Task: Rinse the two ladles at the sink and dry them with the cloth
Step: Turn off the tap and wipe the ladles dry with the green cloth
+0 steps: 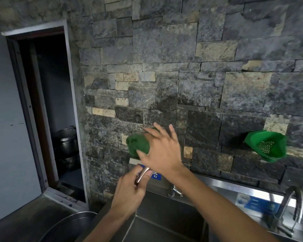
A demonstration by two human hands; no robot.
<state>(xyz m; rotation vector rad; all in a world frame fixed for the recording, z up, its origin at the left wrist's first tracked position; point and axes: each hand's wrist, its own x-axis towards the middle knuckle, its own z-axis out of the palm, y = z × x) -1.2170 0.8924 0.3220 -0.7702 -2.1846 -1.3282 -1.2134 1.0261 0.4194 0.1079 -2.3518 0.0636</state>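
My left hand grips the shiny metal handle of a ladle, held upright above the steel sink. The ladle's bowl is wrapped in a green cloth, so the bowl itself is hidden. My right hand presses on the cloth from the right, thumb underneath and fingers spread over the top. A second ladle is not visible.
A tap juts from the sink's back wall. A green plastic strainer basket hangs on the stone wall at right. Hooked metal utensils lean at far right. A large steel bowl sits lower left; pots stand in the dark doorway.
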